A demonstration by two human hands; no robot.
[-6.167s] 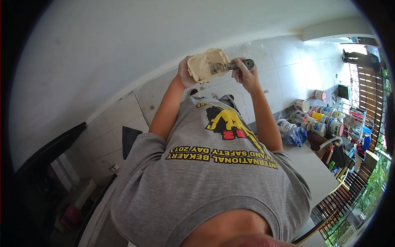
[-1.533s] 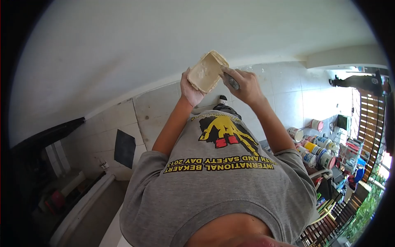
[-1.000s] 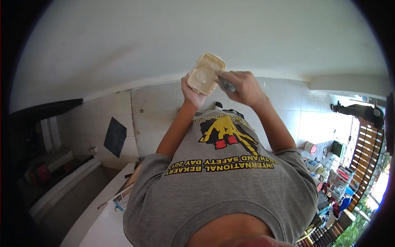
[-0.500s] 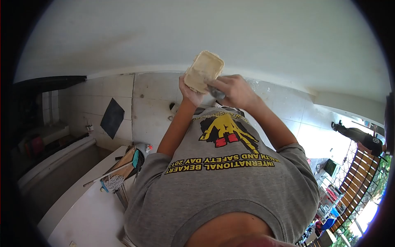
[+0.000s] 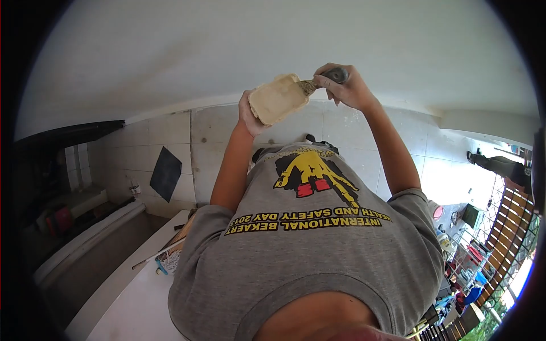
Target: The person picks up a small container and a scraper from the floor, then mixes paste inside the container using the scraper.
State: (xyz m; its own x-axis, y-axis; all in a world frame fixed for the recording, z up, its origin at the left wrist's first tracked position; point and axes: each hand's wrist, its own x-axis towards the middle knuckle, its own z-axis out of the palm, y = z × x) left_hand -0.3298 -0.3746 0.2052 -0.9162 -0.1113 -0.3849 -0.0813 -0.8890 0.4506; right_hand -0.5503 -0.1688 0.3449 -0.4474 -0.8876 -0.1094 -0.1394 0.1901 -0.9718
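Note:
My left hand (image 5: 250, 116) grips a shallow cream-coloured rectangular container (image 5: 278, 101) from its left side. The container is smeared with a pale paste, thickly crusted along its rim. In my right hand (image 5: 344, 88) is the dark round-ended handle of a scraper (image 5: 307, 86), its paste-stained part against the container's right edge. The scraper's tip is hidden at the container. Pale residue marks the fingers of both hands.
A pale wall (image 5: 256, 45) rises beyond the hands above a tiled floor (image 5: 222, 133). A dark mat (image 5: 166, 174) lies at left, a white surface (image 5: 136, 304) below. Another person (image 5: 500, 166) is at far right, near a slatted gate (image 5: 506, 227) and cluttered shelves (image 5: 469, 261).
My right hand has moved up and right, from over the container's lower right to beside its right edge, turning the scraper handle upward. The container has shifted slightly left and tilted.

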